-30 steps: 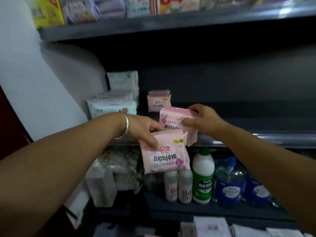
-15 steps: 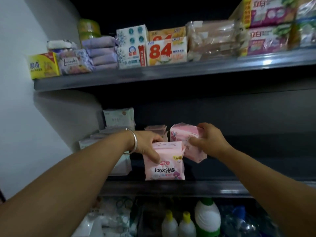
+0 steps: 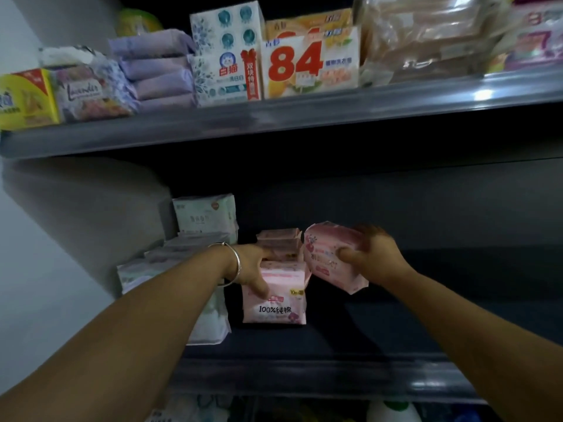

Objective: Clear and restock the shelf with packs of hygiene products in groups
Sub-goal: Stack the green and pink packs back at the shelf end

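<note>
head view: the left hand [image 3: 253,271], a bangle [image 3: 233,263] on its wrist, grasps the top of a pink pack [image 3: 274,300] that stands upright on the middle shelf [image 3: 304,373], thumb on its printed front and fingers hidden behind. the right hand [image 3: 373,257] grips a 2nd pink pack [image 3: 327,257], tilted and held off the shelf, just right of the 1st and touching its upper corner. a pink stack [image 3: 278,242] sits behind them, close to the back wall. to the left lie pale packs [image 3: 170,269] piled low, with a white-green pack [image 3: 207,217] standing upright at the back. right of the pink group the shelf shows bare dark board. the top shelf [image 3: 274,120] carries purple packs [image 3: 158,74], a lavender pack [image 3: 88,92], a yellow box [image 3: 27,99] and an "84" box [image 3: 307,65].

judging from this, restocking is partway through: the pale group looks placed and the pink group is being built, with 1 pack set down and 1 not yet placed. the wide bare stretch on the right suggests more groups are left to shelve. whether clearing is finished i cannot tell.
</note>
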